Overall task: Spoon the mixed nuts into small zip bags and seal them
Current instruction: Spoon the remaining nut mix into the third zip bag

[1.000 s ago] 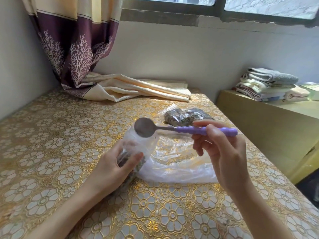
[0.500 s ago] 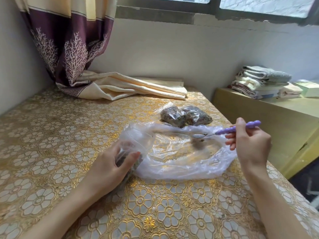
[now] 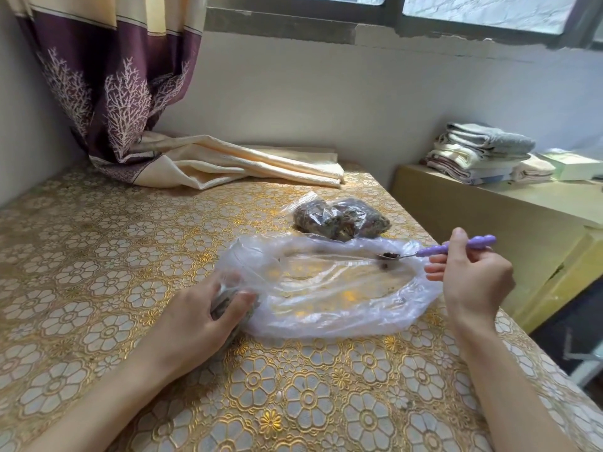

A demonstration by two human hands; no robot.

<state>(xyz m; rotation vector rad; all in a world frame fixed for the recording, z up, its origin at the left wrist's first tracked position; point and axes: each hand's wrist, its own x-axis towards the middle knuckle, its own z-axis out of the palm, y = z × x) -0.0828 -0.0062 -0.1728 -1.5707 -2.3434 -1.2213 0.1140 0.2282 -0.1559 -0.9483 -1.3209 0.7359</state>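
At about one o'clock on the desk [image 3: 98,256] two filled bags [image 3: 341,220] lie done, while the right hand [image 3: 473,282] pinches a loaded spoon [image 3: 437,251] over the nearly empty big bag [image 3: 326,288] and the left hand [image 3: 199,318] clasps a small zip bag [image 3: 228,298], not yet sealed.

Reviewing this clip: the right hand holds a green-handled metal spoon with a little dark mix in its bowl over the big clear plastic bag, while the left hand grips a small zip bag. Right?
Not quite. The head view shows the metal spoon has a purple handle, not green. The rest holds: the right hand holds it over the big clear plastic bag, a little dark mix in its bowl, and the left hand grips the small zip bag.
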